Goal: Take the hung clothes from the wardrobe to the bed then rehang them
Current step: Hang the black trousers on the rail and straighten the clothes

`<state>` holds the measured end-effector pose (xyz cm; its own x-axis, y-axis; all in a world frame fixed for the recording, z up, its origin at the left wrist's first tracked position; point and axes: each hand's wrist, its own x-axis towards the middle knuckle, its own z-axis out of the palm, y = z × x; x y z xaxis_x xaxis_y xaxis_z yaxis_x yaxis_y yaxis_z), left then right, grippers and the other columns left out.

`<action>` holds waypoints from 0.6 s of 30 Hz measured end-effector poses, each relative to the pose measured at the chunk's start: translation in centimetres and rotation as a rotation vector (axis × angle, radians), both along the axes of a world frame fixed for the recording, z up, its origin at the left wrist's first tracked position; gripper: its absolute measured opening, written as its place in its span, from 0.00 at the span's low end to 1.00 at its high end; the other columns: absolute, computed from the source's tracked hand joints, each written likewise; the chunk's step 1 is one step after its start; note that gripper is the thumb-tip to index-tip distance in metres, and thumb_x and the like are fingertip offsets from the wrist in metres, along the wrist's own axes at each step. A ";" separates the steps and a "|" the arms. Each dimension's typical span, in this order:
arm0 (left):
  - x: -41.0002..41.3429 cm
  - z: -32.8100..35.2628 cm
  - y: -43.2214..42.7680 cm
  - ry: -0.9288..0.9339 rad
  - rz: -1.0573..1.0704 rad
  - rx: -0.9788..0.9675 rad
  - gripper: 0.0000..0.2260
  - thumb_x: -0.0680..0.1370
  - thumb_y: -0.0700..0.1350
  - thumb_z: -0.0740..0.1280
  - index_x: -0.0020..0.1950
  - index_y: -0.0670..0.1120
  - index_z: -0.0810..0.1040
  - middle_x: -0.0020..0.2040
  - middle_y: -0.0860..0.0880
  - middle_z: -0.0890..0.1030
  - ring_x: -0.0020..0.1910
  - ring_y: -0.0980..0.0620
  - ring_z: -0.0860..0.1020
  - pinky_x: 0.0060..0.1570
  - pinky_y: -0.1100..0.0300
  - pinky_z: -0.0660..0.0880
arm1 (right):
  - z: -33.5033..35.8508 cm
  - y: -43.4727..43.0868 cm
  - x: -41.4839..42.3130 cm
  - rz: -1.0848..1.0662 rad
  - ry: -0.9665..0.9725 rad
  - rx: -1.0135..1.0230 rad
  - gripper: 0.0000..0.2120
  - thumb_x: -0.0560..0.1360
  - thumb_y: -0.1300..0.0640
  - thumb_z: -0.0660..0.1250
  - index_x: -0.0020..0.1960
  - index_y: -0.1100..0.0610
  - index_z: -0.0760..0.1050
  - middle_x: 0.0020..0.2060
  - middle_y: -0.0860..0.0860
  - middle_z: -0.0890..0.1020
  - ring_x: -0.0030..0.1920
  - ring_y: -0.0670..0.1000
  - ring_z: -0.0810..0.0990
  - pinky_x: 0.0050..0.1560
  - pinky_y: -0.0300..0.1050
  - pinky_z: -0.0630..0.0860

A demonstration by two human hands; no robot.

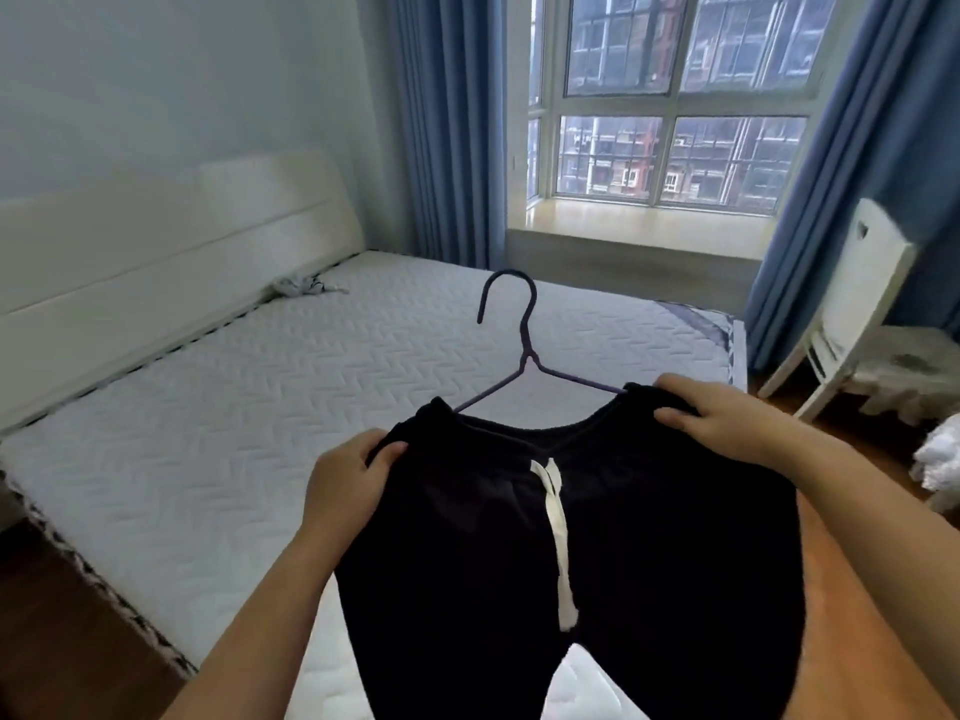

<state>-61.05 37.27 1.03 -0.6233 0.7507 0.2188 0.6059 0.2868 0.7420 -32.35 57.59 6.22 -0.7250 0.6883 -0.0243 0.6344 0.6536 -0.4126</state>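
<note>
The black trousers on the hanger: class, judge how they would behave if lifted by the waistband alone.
The black trousers would likely hang floppy, since the cloth already sags between the left hand and right hand. They might slip off the thin hanger, whose arms run loosely into the waistband. The white drawstring would probably swing freely.

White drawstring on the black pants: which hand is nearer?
Left. The left hand grips the waistband just left of the white drawstring; the right hand holds the waistband's far right corner, farther off.
</note>
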 end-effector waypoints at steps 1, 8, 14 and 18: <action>-0.5 1.6 0.4 0.056 -0.009 0.018 0.08 0.76 0.48 0.63 0.38 0.51 0.77 0.34 0.53 0.80 0.37 0.53 0.77 0.38 0.59 0.70 | 1.3 -0.1 -0.1 0.004 0.032 0.020 0.07 0.78 0.54 0.59 0.44 0.44 0.67 0.42 0.44 0.76 0.49 0.52 0.74 0.50 0.45 0.67; -4.7 14.1 -0.9 0.364 0.071 0.254 0.08 0.76 0.47 0.64 0.44 0.44 0.79 0.37 0.46 0.81 0.40 0.45 0.77 0.40 0.53 0.71 | 11.0 -1.0 -4.2 0.059 0.310 0.285 0.10 0.76 0.56 0.63 0.56 0.56 0.75 0.49 0.54 0.81 0.49 0.53 0.77 0.49 0.43 0.68; -8.7 23.7 -5.2 0.599 0.130 0.371 0.10 0.77 0.47 0.63 0.46 0.42 0.78 0.37 0.43 0.80 0.39 0.43 0.76 0.39 0.56 0.66 | 18.7 -3.8 -9.7 0.062 0.645 0.446 0.02 0.75 0.57 0.64 0.46 0.54 0.75 0.38 0.53 0.80 0.43 0.55 0.77 0.47 0.49 0.71; -11.8 26.7 -9.2 0.680 0.183 0.332 0.11 0.77 0.48 0.63 0.45 0.41 0.77 0.36 0.42 0.79 0.38 0.42 0.75 0.39 0.55 0.67 | 21.3 -4.9 -12.5 0.054 0.746 0.495 0.02 0.75 0.58 0.64 0.44 0.56 0.74 0.37 0.56 0.79 0.41 0.57 0.77 0.43 0.46 0.70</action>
<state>-72.83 28.10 27.73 -0.3797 0.4770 0.7927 0.9229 0.2544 0.2890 -44.81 52.73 27.47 -0.4650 0.4594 0.7567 0.2776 0.8874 -0.3682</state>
